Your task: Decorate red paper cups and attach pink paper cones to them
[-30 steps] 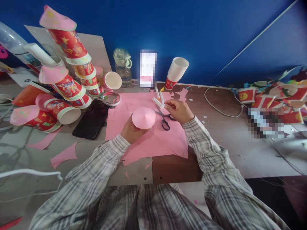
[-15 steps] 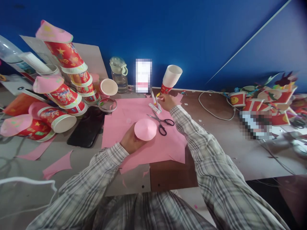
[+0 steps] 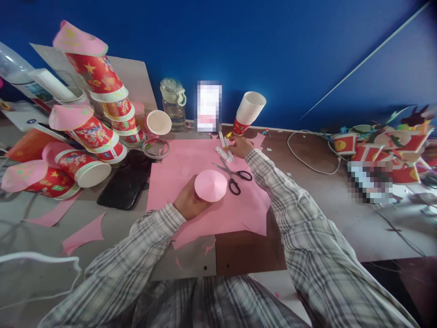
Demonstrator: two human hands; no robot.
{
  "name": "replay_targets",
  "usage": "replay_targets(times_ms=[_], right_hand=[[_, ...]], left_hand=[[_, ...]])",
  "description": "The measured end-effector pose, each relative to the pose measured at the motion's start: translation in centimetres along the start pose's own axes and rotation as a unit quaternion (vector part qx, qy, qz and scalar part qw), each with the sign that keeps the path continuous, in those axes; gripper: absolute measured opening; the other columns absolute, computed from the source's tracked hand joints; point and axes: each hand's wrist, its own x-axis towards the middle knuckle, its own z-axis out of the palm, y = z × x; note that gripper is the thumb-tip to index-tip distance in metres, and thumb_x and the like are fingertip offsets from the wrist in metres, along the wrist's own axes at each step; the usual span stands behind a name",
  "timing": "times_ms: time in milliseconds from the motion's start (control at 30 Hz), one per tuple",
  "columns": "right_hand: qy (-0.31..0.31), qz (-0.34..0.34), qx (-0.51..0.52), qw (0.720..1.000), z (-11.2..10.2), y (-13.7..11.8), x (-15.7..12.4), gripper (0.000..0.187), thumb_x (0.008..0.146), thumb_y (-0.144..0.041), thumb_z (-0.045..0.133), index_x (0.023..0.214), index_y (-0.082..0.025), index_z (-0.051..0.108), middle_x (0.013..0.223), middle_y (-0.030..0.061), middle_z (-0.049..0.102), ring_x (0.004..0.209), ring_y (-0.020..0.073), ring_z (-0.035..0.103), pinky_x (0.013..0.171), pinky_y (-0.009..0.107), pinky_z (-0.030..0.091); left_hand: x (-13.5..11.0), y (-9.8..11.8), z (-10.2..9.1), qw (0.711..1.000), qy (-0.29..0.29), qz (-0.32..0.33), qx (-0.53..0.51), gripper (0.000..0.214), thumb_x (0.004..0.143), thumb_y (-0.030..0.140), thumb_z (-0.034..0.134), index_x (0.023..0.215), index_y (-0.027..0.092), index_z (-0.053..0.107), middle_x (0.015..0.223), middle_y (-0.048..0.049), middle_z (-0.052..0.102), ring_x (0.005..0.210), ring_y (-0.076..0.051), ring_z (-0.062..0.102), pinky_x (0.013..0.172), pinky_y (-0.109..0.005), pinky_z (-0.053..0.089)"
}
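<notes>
My left hand (image 3: 191, 200) is closed around a shallow pink paper cone (image 3: 210, 186), its point facing up toward me; whatever lies beneath the cone is hidden. Farther back, my right hand (image 3: 241, 146) reaches to a small group of pens, its fingertips pinched at a slim white marker pen (image 3: 229, 154). Another white marker pen (image 3: 223, 140) with a yellow end lies just left of it, beside a short white glue stick (image 3: 222, 153). Open-bladed scissors (image 3: 233, 176) with black handles rest on the pink paper (image 3: 239, 212), between my two hands.
A stack of paper cups (image 3: 251, 107) stands behind my right hand. Red cup towers (image 3: 99, 75) with pink cone tops, a black phone (image 3: 124, 184), a tape roll (image 3: 156, 148) and a water bottle (image 3: 173, 105) are on the left. Cup crafts (image 3: 375, 141) and a cable (image 3: 309, 159) lie right.
The whole view has shifted slightly. My right fingers have closed in at the marker pen, while my left hand keeps hold of the pink cone.
</notes>
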Motion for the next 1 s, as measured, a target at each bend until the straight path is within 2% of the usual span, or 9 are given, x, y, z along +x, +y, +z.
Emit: replay_targets(times_ms=[167, 233, 367, 467, 600, 700, 800, 900, 1000], right_hand=[[-0.017, 0.002, 0.003, 1.000, 0.3, -0.1, -0.7, 0.030, 0.093, -0.023, 0.101, 0.105, -0.025, 0.074, 0.081, -0.0037, 0.079, 0.086, 0.0184, 0.066, 0.105, 0.039, 0.063], [-0.016, 0.004, 0.003, 1.000, 0.4, -0.4, -0.9, 0.031, 0.093, -0.019, 0.099, 0.112, -0.023, 0.076, 0.086, -0.0023, 0.082, 0.088, 0.0187, 0.067, 0.107, 0.039, 0.063], [-0.001, 0.008, -0.005, 1.000, -0.3, -1.0, -1.8, 0.040, 0.095, -0.011, 0.086, 0.134, -0.018, 0.081, 0.108, 0.0063, 0.094, 0.094, 0.0207, 0.071, 0.110, 0.041, 0.062], [0.008, 0.001, 0.040, 0.999, -2.5, -1.5, -3.4, 0.046, 0.100, -0.013, 0.072, 0.143, -0.014, 0.087, 0.097, 0.0034, 0.091, 0.092, 0.0209, 0.072, 0.109, 0.042, 0.063], [-0.039, -0.034, 0.240, 0.969, -5.7, -2.6, -7.4, 0.039, 0.102, -0.041, 0.074, 0.129, -0.021, 0.093, 0.079, -0.0022, 0.073, 0.077, 0.0200, 0.068, 0.089, 0.043, 0.067], [-0.054, -0.056, 0.379, 0.922, -6.4, -3.7, -10.9, 0.054, 0.100, -0.064, 0.075, 0.135, -0.025, 0.089, 0.083, 0.0018, 0.073, 0.073, 0.0248, 0.069, 0.084, 0.056, 0.072], [-0.055, -0.081, 0.422, 0.901, -5.0, -4.5, -13.9, 0.065, 0.093, -0.081, 0.081, 0.138, -0.034, 0.083, 0.085, 0.0036, 0.074, 0.073, 0.0289, 0.072, 0.079, 0.064, 0.072], [-0.035, -0.149, 0.427, 0.891, -2.9, -5.1, -15.9, 0.073, 0.076, -0.090, 0.096, 0.126, -0.042, 0.072, 0.075, -0.0025, 0.067, 0.064, 0.0278, 0.065, 0.064, 0.058, 0.067], [-0.014, -0.156, 0.396, 0.905, -1.4, -5.5, -17.3, 0.072, 0.076, -0.099, 0.093, 0.112, -0.042, 0.067, 0.067, -0.0061, 0.060, 0.056, 0.0255, 0.059, 0.059, 0.055, 0.065]], left_hand=[[0.0, 0.2, 0.1, 1.000, 0.005, -0.027, -0.010, 0.056, 0.057, 0.031, 0.071, 0.105, 0.019, 0.045, 0.101, -0.0098, 0.057, 0.093, -0.026, 0.057, 0.079, -0.045, 0.051], [0.0, 0.1, 0.1, 0.999, 0.000, -0.038, -0.019, 0.058, 0.056, 0.031, 0.071, 0.107, 0.018, 0.045, 0.102, -0.0106, 0.057, 0.094, -0.026, 0.057, 0.080, -0.046, 0.051], [-0.1, -0.2, 0.2, 0.998, -0.012, -0.052, -0.042, 0.059, 0.056, 0.034, 0.071, 0.108, 0.020, 0.045, 0.104, -0.0107, 0.057, 0.095, -0.028, 0.057, 0.077, -0.047, 0.052], [-0.2, -0.2, 0.2, 0.997, -0.014, -0.061, -0.051, 0.060, 0.057, 0.032, 0.071, 0.109, 0.021, 0.044, 0.105, -0.0107, 0.057, 0.095, -0.027, 0.057, 0.077, -0.046, 0.052], [-0.1, -0.4, 0.4, 0.997, -0.012, -0.066, -0.048, 0.064, 0.054, 0.027, 0.073, 0.110, 0.019, 0.043, 0.108, -0.0117, 0.054, 0.099, -0.027, 0.055, 0.080, -0.045, 0.050], [-0.1, -0.9, 0.5, 0.997, 0.003, -0.073, -0.033, 0.064, 0.052, 0.024, 0.074, 0.108, 0.018, 0.043, 0.108, -0.0113, 0.051, 0.097, -0.025, 0.054, 0.078, -0.042, 0.051], [0.0, -0.9, 0.5, 0.994, -0.003, -0.096, -0.054, 0.063, 0.053, 0.024, 0.074, 0.107, 0.016, 0.042, 0.105, -0.0111, 0.051, 0.093, -0.023, 0.055, 0.074, -0.039, 0.052], [0.1, -0.2, 0.4, 0.991, -0.014, -0.105, -0.076, 0.063, 0.056, 0.026, 0.073, 0.108, 0.012, 0.042, 0.104, -0.0132, 0.054, 0.092, -0.023, 0.055, 0.071, -0.037, 0.052], [0.3, 0.7, 0.2, 0.991, -0.030, -0.099, -0.081, 0.060, 0.059, 0.030, 0.070, 0.109, 0.011, 0.043, 0.100, -0.0142, 0.057, 0.089, -0.024, 0.057, 0.068, -0.037, 0.052]])
